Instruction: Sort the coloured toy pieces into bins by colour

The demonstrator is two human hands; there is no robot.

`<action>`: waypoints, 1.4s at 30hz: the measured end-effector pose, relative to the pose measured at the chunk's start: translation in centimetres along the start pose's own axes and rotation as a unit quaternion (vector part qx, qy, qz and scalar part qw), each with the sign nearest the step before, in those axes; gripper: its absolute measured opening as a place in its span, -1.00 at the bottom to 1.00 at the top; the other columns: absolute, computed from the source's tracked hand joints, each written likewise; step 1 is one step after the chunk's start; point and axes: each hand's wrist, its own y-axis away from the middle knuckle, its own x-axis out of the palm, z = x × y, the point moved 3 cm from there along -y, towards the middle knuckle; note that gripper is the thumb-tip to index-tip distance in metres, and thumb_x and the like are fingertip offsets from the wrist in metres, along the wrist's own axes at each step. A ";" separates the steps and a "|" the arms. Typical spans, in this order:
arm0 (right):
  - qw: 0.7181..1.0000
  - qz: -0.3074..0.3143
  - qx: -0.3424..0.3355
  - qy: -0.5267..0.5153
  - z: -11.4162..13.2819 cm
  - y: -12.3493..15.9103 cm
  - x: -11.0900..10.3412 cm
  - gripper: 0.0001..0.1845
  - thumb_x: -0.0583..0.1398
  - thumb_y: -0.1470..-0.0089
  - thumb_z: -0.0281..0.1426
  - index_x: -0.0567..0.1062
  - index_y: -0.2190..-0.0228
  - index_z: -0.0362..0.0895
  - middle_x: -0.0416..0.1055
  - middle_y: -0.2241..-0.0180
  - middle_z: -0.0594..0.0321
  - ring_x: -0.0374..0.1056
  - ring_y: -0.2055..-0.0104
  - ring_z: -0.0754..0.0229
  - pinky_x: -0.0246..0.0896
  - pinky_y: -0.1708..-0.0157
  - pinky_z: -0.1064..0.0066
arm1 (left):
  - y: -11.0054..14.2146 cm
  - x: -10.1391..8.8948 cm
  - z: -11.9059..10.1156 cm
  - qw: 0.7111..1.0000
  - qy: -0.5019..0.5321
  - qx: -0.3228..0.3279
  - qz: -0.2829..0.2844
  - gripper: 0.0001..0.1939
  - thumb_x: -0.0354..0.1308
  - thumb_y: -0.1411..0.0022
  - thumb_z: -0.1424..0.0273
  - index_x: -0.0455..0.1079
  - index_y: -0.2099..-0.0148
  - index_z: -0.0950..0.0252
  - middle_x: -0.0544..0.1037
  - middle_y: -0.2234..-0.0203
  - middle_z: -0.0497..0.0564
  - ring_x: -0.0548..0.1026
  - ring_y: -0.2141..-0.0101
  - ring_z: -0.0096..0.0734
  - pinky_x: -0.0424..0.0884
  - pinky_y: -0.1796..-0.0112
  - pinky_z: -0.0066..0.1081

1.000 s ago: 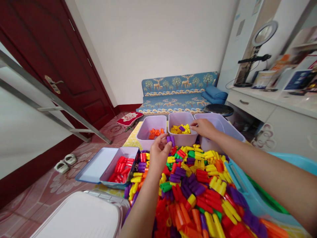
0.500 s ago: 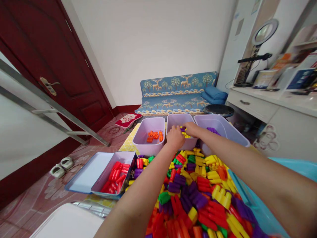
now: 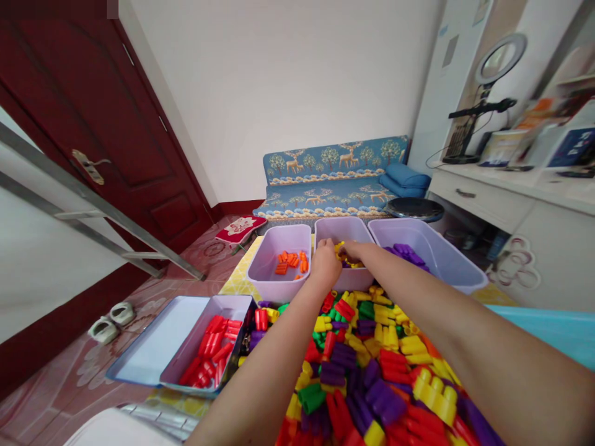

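the hands (image 3: 325,266) hide most yellow blocks (image 3: 343,253) in the middle lilac bin (image 3: 343,229)

Three plastic bins (image 3: 279,238) stand in a row behind the heap of toy blocks (image 3: 353,365), with an open metal tin (image 3: 160,334) to its left and a sofa (image 3: 325,161) beyond the bins.

We look through one camera worn on the person's head, so we see from above and a little behind the person's left hand (image 3: 325,266) and right hand (image 3: 360,251). The camera faces forward and down. The heap of plastic blocks (image 3: 362,365) lies very near to us, and the lilac bins (image 3: 279,238) are just past the hands. Far ahead we see the sofa (image 3: 330,179) under the white wall (image 3: 279,93).
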 end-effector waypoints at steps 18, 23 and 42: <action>0.982 -0.113 -0.111 0.100 -5.4 11.0 -13.8 -0.70 0.31 0.12 -0.51 0.61 0.24 -0.13 0.58 0.25 0.24 0.47 0.17 0.07 0.32 0.18 0.37 | 3.1 -1.8 -0.5 0.982 0.151 0.101 -0.060 -0.47 0.01 -0.10 0.69 0.36 -0.13 0.39 0.44 -0.07 0.18 0.38 -0.09 -0.26 0.26 -0.16 -0.30; 0.979 -0.096 -0.179 0.020 -3.5 21.8 -6.7 -0.61 0.28 0.08 -0.37 0.57 0.12 -0.03 0.52 0.08 0.20 0.45 0.10 0.01 0.35 0.09 0.27 | 10.6 -5.1 -1.1 0.959 0.218 0.169 0.072 -0.57 0.11 -0.18 0.52 0.41 -0.10 0.25 0.51 -0.03 0.09 0.44 -0.05 -0.21 0.31 -0.12 -0.21; 0.958 -0.184 -0.181 -0.122 0.3 34.4 17.2 -0.05 0.25 0.01 -0.07 -0.05 -0.31 0.14 -0.28 -0.39 0.19 -0.31 -0.38 -0.20 -0.15 -0.25 -0.16 | 30.3 -2.8 0.4 0.987 0.078 0.069 0.121 -0.36 0.21 -0.16 0.28 0.16 -0.27 -0.05 0.14 -0.30 0.07 0.09 -0.28 0.01 -0.08 -0.23 0.23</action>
